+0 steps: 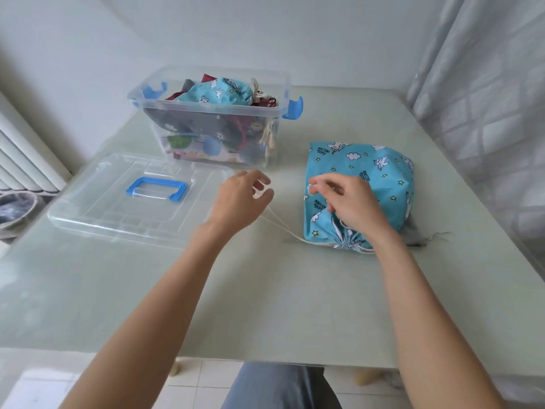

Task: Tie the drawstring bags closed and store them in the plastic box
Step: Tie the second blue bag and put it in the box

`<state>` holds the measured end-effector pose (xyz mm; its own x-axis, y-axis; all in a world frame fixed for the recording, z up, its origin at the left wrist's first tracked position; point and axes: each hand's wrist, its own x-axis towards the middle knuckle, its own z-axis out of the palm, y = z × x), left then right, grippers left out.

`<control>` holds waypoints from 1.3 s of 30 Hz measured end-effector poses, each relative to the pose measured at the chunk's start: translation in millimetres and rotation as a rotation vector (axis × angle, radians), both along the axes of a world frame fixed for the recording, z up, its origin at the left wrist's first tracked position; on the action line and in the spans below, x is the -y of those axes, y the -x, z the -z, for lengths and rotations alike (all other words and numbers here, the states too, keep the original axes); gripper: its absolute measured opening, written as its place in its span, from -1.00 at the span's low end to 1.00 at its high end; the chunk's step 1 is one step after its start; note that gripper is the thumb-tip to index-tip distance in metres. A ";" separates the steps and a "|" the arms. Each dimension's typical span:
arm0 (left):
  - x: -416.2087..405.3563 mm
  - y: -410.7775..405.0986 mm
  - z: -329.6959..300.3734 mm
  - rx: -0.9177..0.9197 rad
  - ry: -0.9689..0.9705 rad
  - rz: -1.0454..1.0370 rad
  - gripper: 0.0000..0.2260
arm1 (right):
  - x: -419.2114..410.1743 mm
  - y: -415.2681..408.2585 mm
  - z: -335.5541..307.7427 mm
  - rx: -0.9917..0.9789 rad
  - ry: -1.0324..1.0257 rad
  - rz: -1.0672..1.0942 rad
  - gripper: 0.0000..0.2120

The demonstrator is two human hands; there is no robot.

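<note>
A clear lid point(118, 199) lies flat at the table's point(265, 305) left, before the plastic box point(212, 113) (already holding bags). The left hand point(239, 199) pinches the cream drawstring point(277, 222) between curled fingers. The right hand point(348, 202), fingers loosely curled, rests on the blue drawstring bag point(371, 169), its mouth gathered.

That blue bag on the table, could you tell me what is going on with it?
A person is closing the blue drawstring bag lying on the table. The left hand holds the white cord out to the side, and the right hand is over the bag near its gathered mouth, fingers curled; what it pinches is unclear. The clear plastic box behind already holds several bags, and its lid lies beside it.
</note>
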<state>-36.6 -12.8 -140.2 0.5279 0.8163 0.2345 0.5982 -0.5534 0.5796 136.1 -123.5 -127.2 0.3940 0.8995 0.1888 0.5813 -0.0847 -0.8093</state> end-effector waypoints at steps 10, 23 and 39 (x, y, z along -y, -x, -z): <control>-7.8 18.0 6.4 -0.254 -0.054 0.529 -0.83 | 4.5 2.9 2.1 -0.136 -0.037 -0.026 -0.94; -11.8 18.3 -2.1 -0.373 -0.406 0.581 -0.83 | 1.2 1.9 2.5 -0.182 -0.023 -0.032 -0.96; 1.6 -0.2 -52.7 -0.145 -0.345 0.581 -0.87 | -0.4 21.8 -25.0 -0.137 0.156 -0.169 -0.78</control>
<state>-36.5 -14.4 -87.5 0.9027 0.2833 0.3240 0.2073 -0.9459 0.2496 114.3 -123.1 -102.2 0.2485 0.9686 -0.0020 0.4838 -0.1259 -0.8661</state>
